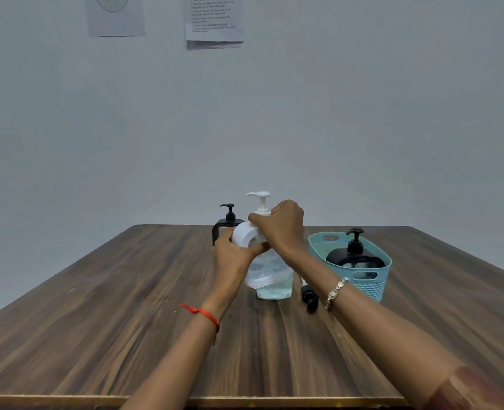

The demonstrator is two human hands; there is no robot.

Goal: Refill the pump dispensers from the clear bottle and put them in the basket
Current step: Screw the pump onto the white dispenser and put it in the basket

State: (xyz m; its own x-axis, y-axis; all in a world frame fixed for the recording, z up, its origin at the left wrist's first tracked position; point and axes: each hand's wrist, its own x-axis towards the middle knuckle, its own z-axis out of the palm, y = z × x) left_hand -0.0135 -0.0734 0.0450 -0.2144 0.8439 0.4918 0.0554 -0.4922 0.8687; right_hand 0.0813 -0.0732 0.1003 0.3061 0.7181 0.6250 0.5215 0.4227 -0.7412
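**Clear bottle steadied at the pump collar**

Clear bottle (274, 279) is gripped by both hands at mid-table. The right hand (280, 226) is closed over the white pump collar from above, while the left hand (233, 253) is clasped round the body at a white label band; the hold suggests that the white pump head (261, 199) is being unscrewed or tightened, though which cannot be told. A black pump head (309, 297) is seen lying loose on the wood just right of the bottle, probably removed from a dispenser for refilling. One black dispenser (354, 255) is already stood in the blue basket (375, 285) at the right. Another black dispenser (225, 223) is placed behind the hands. The wooden table (126, 321) is backed by a pale wall, on which printed sheets (213, 19) are pinned.
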